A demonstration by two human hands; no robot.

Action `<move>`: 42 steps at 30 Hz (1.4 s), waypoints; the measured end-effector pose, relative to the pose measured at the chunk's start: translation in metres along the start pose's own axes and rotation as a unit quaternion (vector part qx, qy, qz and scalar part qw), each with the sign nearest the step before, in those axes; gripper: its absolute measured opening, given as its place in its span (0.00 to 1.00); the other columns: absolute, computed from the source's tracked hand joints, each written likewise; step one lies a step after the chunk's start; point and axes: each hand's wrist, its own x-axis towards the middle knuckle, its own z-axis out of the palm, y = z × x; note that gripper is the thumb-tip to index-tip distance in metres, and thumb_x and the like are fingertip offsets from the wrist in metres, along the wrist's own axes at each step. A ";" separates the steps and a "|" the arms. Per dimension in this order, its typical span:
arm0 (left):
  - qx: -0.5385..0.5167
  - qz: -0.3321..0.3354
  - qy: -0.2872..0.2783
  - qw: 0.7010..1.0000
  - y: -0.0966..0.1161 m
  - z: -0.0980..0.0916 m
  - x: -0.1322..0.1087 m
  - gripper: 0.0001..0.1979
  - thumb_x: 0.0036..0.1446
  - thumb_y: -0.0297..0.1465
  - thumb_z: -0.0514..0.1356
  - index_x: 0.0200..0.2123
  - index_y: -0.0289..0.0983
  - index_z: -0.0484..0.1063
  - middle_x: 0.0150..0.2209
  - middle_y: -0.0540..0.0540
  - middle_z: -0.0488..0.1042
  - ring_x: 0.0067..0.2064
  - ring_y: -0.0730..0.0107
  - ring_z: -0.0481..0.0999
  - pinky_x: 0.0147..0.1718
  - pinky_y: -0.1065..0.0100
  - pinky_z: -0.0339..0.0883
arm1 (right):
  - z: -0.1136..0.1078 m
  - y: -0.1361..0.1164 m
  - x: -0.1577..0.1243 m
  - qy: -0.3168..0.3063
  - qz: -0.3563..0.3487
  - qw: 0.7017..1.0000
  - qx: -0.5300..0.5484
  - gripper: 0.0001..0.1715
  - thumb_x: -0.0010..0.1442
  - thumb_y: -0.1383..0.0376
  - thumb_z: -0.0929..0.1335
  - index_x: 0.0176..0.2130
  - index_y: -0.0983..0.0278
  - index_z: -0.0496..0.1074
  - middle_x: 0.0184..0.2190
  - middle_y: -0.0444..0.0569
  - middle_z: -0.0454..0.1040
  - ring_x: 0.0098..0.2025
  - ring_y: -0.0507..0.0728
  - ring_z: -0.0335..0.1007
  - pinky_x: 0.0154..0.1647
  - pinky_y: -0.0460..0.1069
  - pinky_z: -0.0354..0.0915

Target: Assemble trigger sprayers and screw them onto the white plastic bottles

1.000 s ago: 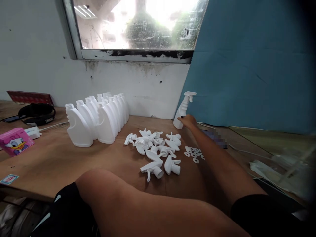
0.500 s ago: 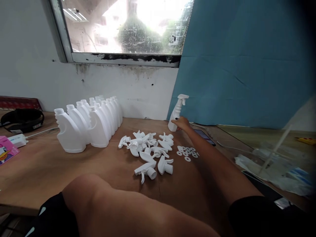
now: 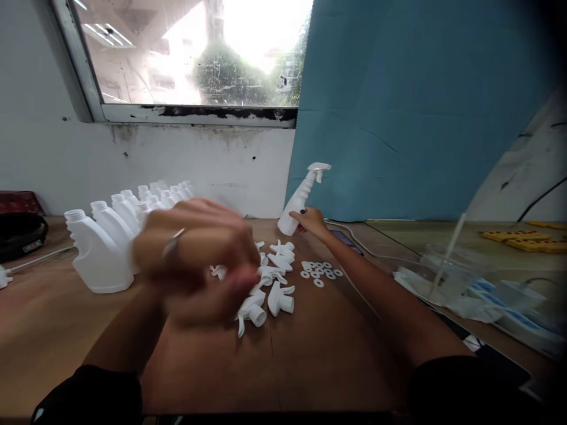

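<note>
Nearest the camera, black sleeves edged the lower corners of the view, the left one point(image 3: 95, 389) and the right one point(image 3: 456, 386). The left hand point(image 3: 199, 262) was raised over the brown tabletop point(image 3: 310, 360), blurred, its fingers curled inward and a ring point(image 3: 174, 245) on one of them; whether anything sat inside the curl could not be told. It hid part of a loose heap of white trigger sprayer heads point(image 3: 280, 298), which lay on their sides at various angles. Just right of the heap, flat white ring washers point(image 3: 319, 273) lay in a small cluster, some overlapping. Off to the right was crumpled clear plastic point(image 3: 476, 310).

On the left stood capless white bottles point(image 3: 101, 254) with threaded necks, upright and close together in rows running back toward the wall, several of them partly behind the left hand.

Beyond the washers, the right hand point(image 3: 312, 221) gripped the lower body of a white spray bottle point(image 3: 299, 203) fitted with its trigger head. The bottle leaned to the right; whether its base touched the table was unclear. A phone point(image 3: 348, 241) lay partly hidden by the right forearm. Behind the bottle hung a blue cloth point(image 3: 390, 106), beside a white wall point(image 3: 221, 156) with a window point(image 3: 199, 59) above.
</note>
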 end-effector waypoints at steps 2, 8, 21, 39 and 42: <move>0.050 0.020 0.007 0.999 0.016 0.008 0.047 0.23 0.61 0.42 0.55 0.16 0.38 0.66 0.17 0.52 0.66 0.20 0.78 0.66 0.22 0.70 0.62 | -0.008 -0.012 -0.021 -0.014 -0.026 0.999 0.016 0.20 0.57 0.53 0.67 0.37 0.68 0.71 0.25 0.53 0.78 0.23 0.57 0.75 0.20 0.45 0.66; 0.183 -0.157 -0.048 0.969 -0.005 0.043 0.083 0.20 0.58 0.48 0.55 0.37 0.36 0.72 0.34 0.43 0.76 0.32 0.66 0.75 0.31 0.66 0.67 | -0.021 -0.059 -0.102 -0.001 -0.203 0.975 -0.091 0.22 0.54 0.46 0.68 0.28 0.62 0.65 0.25 0.52 0.76 0.27 0.60 0.73 0.25 0.49 0.62; 0.076 -0.214 -0.128 0.966 -0.008 0.032 0.083 0.23 0.52 0.38 0.60 0.51 0.39 0.68 0.37 0.46 0.76 0.36 0.65 0.75 0.35 0.66 0.68 | -0.041 -0.083 -0.116 0.063 -0.315 0.924 0.208 0.23 0.57 0.47 0.69 0.40 0.61 0.66 0.28 0.44 0.69 0.26 0.52 0.64 0.28 0.48 0.60; 0.268 -0.080 -0.140 0.950 0.046 0.050 0.068 0.24 0.51 0.42 0.62 0.49 0.36 0.70 0.42 0.44 0.74 0.36 0.61 0.75 0.35 0.62 0.69 | -0.048 -0.091 -0.138 0.021 -0.195 0.848 0.492 0.20 0.48 0.53 0.76 0.28 0.63 0.67 0.22 0.40 0.63 0.21 0.48 0.59 0.19 0.44 0.59; 0.188 -0.092 -0.180 0.961 0.050 0.043 0.070 0.19 0.49 0.38 0.62 0.44 0.38 0.72 0.38 0.47 0.75 0.35 0.64 0.75 0.35 0.63 0.69 | -0.051 -0.088 -0.137 -0.010 -0.234 0.837 0.495 0.19 0.48 0.53 0.75 0.28 0.63 0.69 0.23 0.42 0.66 0.24 0.50 0.62 0.22 0.46 0.63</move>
